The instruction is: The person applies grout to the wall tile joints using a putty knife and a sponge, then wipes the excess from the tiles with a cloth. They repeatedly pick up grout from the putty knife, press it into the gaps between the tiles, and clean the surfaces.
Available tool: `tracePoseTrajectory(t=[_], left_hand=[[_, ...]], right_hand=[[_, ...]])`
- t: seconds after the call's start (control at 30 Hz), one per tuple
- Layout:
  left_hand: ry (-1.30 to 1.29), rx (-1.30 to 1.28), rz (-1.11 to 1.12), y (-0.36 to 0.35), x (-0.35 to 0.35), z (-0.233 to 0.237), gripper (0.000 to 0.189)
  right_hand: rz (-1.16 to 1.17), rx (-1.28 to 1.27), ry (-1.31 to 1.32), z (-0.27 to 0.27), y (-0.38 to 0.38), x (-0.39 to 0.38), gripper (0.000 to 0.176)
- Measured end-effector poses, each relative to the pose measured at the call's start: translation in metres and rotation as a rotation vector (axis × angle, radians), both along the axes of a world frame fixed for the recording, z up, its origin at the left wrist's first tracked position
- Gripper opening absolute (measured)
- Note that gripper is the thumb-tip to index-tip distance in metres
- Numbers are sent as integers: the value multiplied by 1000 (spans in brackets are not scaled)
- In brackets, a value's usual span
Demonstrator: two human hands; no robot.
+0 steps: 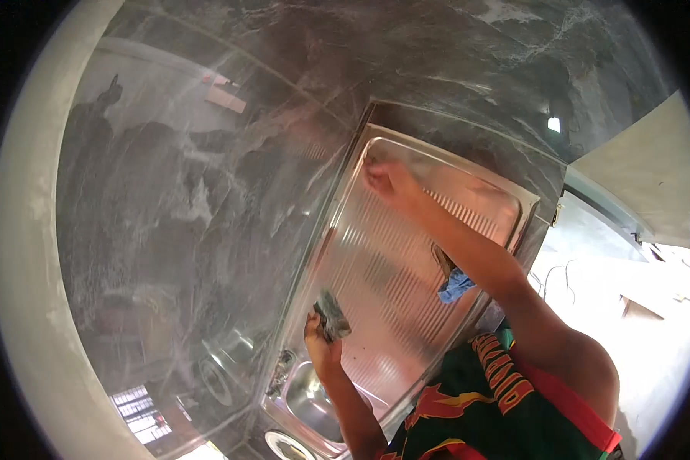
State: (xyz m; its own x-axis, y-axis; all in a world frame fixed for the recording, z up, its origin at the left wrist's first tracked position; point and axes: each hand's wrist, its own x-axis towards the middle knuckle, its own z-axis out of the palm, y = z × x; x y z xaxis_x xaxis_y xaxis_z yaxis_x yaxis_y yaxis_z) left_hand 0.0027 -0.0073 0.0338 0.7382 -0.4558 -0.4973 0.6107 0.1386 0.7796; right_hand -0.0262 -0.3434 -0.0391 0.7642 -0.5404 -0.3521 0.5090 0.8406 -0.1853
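Observation:
My left hand (320, 345) is closed on a dark, flat scrap with a greenish edge (331, 316), held over the ribbed steel drainboard near the sink bowl (310, 399). My right hand (386, 180) reaches to the far left corner of the steel drainboard (360, 307). Its fingers are curled and smeared by motion, and what they hold, if anything, is hidden. A blue cloth (456, 285) lies by the drainboard's near edge, beside a brown item (441, 261) partly hidden by my right forearm.
Dark marbled wall tiles (184, 192) rise along the left and far sides of the steel unit. A round metal-rimmed object (287, 446) stands at the bottom beside the sink. On the right is a pale panel (644, 169) above a bright area with loose wires.

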Motion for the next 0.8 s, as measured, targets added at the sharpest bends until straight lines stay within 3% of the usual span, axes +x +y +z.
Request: tracePoseTrajectory(t=[0.13,0.2,0.37,0.43,0.57,0.63,0.73,0.8], left_hand=[[34,15,27,1,3,8,27],[21,90,45,-3,-3,15,27],[119,177,246,6,-7,-1,19],[-183,410,29,20,-6,-13,15],[52,204,44,28,-7,-15,25],[178,91,185,23,-13,-10,25],[199,195,281,8,-17,3,8],[187,200,287,8,-18,4,8]], right_hand=[[-225,141,74,-16,-79,71,16],[-320,259,189,-24,-100,92,5],[-303,218,267,-38,-123,108,7],[-319,200,285,-35,-127,109,7],[-318,255,313,-33,-133,117,8],[-303,295,305,-33,-138,122,9],[-247,280,355,-43,-145,134,8],[-281,259,355,-41,-146,142,6]])
